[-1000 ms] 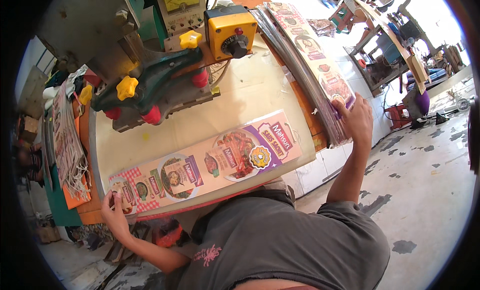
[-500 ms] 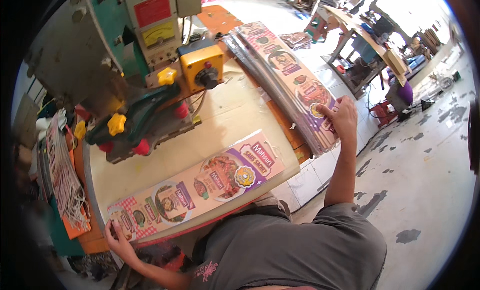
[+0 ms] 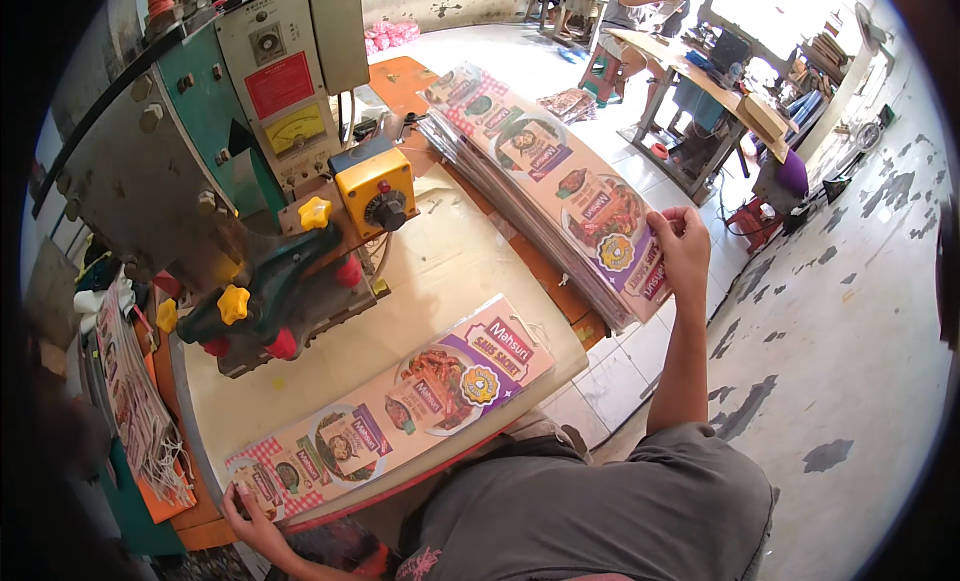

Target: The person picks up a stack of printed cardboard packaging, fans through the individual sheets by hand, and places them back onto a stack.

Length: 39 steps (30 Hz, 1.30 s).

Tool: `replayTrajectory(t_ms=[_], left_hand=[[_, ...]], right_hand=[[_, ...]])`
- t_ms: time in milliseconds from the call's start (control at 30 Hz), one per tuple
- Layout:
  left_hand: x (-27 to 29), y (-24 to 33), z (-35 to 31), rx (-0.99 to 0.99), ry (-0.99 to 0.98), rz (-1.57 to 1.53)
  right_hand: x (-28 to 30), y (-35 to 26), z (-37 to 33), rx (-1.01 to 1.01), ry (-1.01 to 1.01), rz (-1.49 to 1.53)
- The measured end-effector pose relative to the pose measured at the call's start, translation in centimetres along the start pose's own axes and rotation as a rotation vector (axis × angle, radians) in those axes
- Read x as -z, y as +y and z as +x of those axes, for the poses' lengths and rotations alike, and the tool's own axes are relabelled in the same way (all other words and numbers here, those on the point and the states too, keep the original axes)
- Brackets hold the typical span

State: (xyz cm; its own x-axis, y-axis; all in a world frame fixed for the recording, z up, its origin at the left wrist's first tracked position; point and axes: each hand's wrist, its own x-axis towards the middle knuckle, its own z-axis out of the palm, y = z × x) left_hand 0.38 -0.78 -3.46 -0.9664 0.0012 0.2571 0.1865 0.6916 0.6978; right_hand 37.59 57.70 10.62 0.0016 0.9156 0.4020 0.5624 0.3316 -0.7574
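A long printed plastic strip point(image 3: 411, 385), with food pictures and a purple end, lies slantwise on the cream work surface point(image 3: 450, 261) of a press. My left hand point(image 3: 252, 519) grips its near left corner between thumb and fingers. To the right, a stack of similar strips point(image 3: 520, 211) lies along the table's edge. My right hand point(image 3: 684, 251) pinches the near right edge of the stack's top strip point(image 3: 590, 196), thumb on its face. That strip looks slightly raised and shifted off the pile. The fingertips under it are hidden.
The press head point(image 3: 290, 301) with yellow knobs hangs over the work surface, beside a yellow control box point(image 3: 375, 191). Strips with white cords point(image 3: 140, 401) hang at the left. Farther off, a person point(image 3: 635, 11) sits near a wooden bench point(image 3: 690, 61).
My right hand has gone from resting on the stack to pinching the top strip's edge, which has shifted right. My left hand stays at the other strip's corner. The view has tilted upward.
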Motion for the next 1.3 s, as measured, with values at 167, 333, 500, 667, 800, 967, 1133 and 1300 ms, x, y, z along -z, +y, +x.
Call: replayTrajectory(t_ms=[167,333,500,667,800,967,1133,1300], left_hand=[[0.3,1.2,-0.1,0.149,-0.043,0.002],[0.3,2.0,-0.5,0.096,0.016,0.019],[0.9,4.3,-1.1,0.122,0.076,0.077],[0.8,4.2,-0.8,-0.136,0.351,0.111],[0.3,7.9,-2.3,-0.297,0.377,-0.239],[-1.1,14.0,-5.1,-0.476,-0.006,-0.707],[-3.2,15.4,-7.8,-0.408,-0.493,-1.133],[-4.9,15.0,-10.0,-0.285,-0.632,-1.49]], right_hand=[[0.5,1.8,-0.7,-0.071,-0.1,0.39],[0.3,1.9,-2.4,-0.186,-0.241,0.862],[-0.5,0.0,-4.2,-0.096,-0.31,0.944],[-0.1,-1.2,-5.5,-0.037,-0.376,0.917],[-0.9,-1.3,-6.5,-0.007,-0.468,0.93],[-1.7,-2.0,-7.8,0.015,-0.71,0.945],[-2.3,-2.8,-8.5,0.104,-0.944,0.913],[-3.4,-6.5,-9.3,0.529,-1.038,0.606]])
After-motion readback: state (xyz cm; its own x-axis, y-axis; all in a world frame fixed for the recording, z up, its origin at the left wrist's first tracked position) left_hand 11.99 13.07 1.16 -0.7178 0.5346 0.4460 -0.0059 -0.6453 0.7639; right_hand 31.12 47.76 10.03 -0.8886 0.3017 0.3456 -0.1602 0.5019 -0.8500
